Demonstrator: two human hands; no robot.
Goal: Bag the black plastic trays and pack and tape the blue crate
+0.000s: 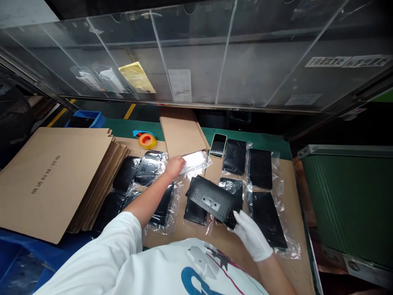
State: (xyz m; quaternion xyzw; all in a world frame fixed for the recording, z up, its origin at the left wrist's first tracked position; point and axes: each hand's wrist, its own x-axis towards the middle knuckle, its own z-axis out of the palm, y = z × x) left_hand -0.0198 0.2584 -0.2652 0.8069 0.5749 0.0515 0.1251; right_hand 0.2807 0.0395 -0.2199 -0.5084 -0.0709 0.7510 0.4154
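My bare left hand (pixel 175 166) is closed at the near left corner of a stack of clear plastic bags (pixel 195 161), its fingers pinching at the edge. In a white glove, my right hand (pixel 250 233) grips the lower right corner of a black perforated panel (pixel 211 198), which is tilted above the table. A pale patch with small dark holes shows in the panel's middle. Beneath it lies a bagged black panel (pixel 195 212), partly covered. More black panels in clear bags lie on both sides, such as one bagged panel (pixel 260 169) on the right.
A tall stack of cardboard sheets (pixel 55 176) stands at the left. Behind the bags are a tape roll (pixel 147 141), a phone (pixel 218 145) and a cardboard piece (pixel 182 130). A clear plastic screen (pixel 196 53) hangs across the back. A green conveyor belt (pixel 346 205) runs at the right.
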